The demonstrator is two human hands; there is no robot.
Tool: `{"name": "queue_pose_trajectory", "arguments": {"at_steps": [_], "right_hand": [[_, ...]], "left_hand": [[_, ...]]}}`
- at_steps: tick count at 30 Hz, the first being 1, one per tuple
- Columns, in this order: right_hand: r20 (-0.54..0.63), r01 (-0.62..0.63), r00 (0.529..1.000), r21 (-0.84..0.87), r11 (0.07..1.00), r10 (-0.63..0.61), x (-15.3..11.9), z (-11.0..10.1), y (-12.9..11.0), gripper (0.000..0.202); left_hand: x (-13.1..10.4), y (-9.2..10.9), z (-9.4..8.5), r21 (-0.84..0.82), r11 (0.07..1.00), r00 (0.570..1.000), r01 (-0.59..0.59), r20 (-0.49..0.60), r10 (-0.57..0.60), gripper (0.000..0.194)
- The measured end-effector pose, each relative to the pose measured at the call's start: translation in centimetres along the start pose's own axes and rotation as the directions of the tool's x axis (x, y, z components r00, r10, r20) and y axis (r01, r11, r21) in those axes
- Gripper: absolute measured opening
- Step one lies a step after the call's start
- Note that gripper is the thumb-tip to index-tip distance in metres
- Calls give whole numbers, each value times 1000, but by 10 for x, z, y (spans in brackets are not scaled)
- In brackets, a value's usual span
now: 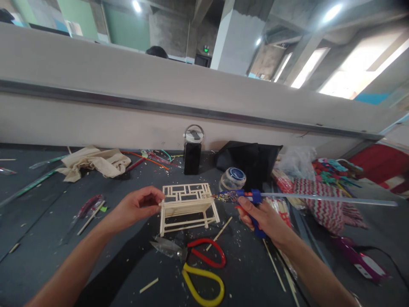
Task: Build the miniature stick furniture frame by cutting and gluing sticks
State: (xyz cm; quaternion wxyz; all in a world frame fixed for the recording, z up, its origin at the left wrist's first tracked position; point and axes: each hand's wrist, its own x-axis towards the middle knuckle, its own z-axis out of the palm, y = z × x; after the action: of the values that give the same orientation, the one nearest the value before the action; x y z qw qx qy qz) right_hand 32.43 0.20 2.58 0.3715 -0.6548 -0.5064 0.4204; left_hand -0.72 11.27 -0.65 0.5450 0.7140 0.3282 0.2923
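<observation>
Left hand (136, 207): fingertips pinched on left edge of stick-built bench model (187, 207), mid-table. Right hand (263, 218): fist wrapped round blue glue gun (249, 200), nozzle touching model's right side. Scissors (198, 262) just below

A dark table (38, 213) carries a stick frame (187, 207), with scissors (200, 262) just before it and a bottle (192, 153) behind.

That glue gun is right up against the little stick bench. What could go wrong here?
The glue gun in the right hand has its nozzle at the stick bench; hot glue might drip or string onto the frame. The left hand pinches the bench's end, so its fingers may get burned. The scissors lie open near both forearms.
</observation>
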Motion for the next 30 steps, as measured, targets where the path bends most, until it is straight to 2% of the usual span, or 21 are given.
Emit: {"name": "queue_pose_trajectory", "arguments": {"at_steps": [5, 16, 30], "right_hand": [[12, 9, 1000, -13, 1000, -9, 1, 1, 1, 55], [19, -25, 1000, 32, 999, 25, 1, 3, -1, 55], [37, -20, 999, 0, 1000, 20, 2, 7, -6, 56]], "left_hand": [[0, 0, 1, 22, 1000, 1000, 0, -21, 0, 18], [0, -3, 0, 2, 1000, 1000, 16, 0, -16, 19], [0, -3, -1, -2, 1000, 1000, 12, 10, -12, 19]]}}
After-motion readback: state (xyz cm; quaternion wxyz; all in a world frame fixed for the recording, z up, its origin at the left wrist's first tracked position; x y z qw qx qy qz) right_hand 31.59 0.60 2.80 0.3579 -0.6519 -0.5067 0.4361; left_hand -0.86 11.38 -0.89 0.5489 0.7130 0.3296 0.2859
